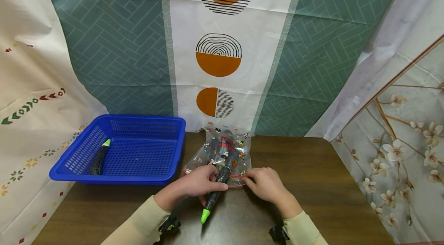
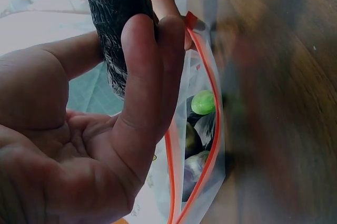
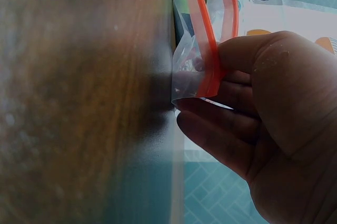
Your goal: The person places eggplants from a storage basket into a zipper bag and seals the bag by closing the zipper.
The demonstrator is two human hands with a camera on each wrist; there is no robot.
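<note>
In the head view my left hand (image 1: 202, 181) grips a long black wrinkled stick with a green tip (image 1: 214, 195), thumb on one side and fingers on the other. Its green tip points toward me; its far end is over the bag's mouth. A clear zip bag (image 1: 230, 148) with printed cartoon figures lies on the table, its red-orange zip edge (image 2: 215, 145) parted. My right hand (image 1: 265, 184) pinches the bag's right corner at this edge. Inside the bag, dark things and a green end (image 2: 204, 102) show in the left wrist view.
A blue plastic basket (image 1: 138, 177) stands at the left, holding another black stick with a green tip (image 1: 100, 157). The brown wooden table (image 1: 295, 160) reaches back to a patterned cloth backdrop (image 1: 225, 83). Floral cloth (image 1: 395, 152) hangs at the right.
</note>
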